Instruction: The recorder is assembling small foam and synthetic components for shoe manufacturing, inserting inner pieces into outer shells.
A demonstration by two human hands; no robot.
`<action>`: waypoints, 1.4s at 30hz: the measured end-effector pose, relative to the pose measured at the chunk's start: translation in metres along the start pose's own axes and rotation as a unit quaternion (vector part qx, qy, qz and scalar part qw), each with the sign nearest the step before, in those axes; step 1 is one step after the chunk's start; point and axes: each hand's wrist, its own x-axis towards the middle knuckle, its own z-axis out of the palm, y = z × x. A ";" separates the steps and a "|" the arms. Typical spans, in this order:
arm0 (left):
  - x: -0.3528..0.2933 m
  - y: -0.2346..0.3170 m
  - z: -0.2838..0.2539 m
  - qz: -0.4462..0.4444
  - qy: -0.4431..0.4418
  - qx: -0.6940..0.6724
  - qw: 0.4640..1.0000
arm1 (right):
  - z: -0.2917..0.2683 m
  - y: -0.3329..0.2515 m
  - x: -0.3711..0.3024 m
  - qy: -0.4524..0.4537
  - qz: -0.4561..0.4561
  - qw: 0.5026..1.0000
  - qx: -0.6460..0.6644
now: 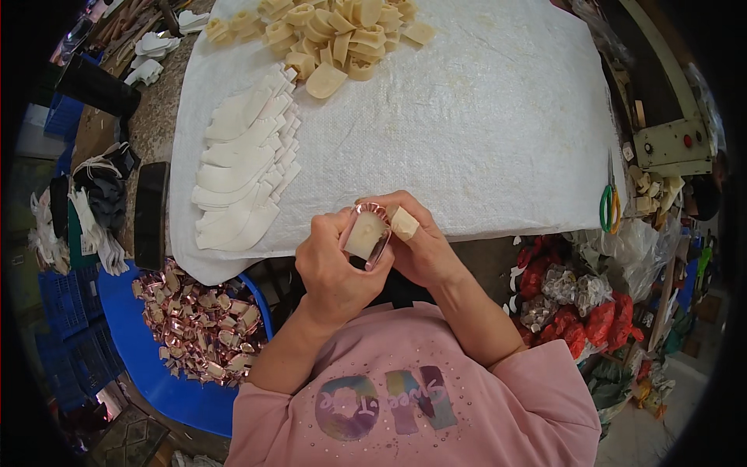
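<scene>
Hands [333, 265], 2, around 1 metallic-pink piece [365, 236]

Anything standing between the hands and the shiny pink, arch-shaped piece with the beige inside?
Nothing visible: the left hand and right hand are both on the shiny pink, arch-shaped piece. A beige wrap covers the right thumb's tip; whether that touches the piece, I cannot tell.

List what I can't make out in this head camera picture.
All in the head view:
Shiny pink piece: its underside, turned away, behind the left fingers.
Beige pile: its far side, cut off by the top edge.
Blue tub: its bottom, covered by heaped pink pieces.
</scene>
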 end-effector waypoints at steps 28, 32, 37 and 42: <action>-0.069 -0.080 -0.117 -0.165 0.218 0.116 0.955 | 0.028 -0.006 0.055 -0.081 -0.084 0.837 -0.535; -0.117 -0.102 -0.198 -0.298 0.267 0.397 0.826 | 0.039 0.011 0.074 -0.128 -0.178 0.754 -0.620; -0.132 -0.104 -0.234 -0.287 0.320 0.514 0.743 | 0.048 0.022 0.090 -0.133 -0.196 0.696 -0.678; -0.065 -0.084 -0.176 -0.171 0.217 0.326 0.904 | 0.055 0.027 0.118 -0.079 -0.228 0.620 -0.747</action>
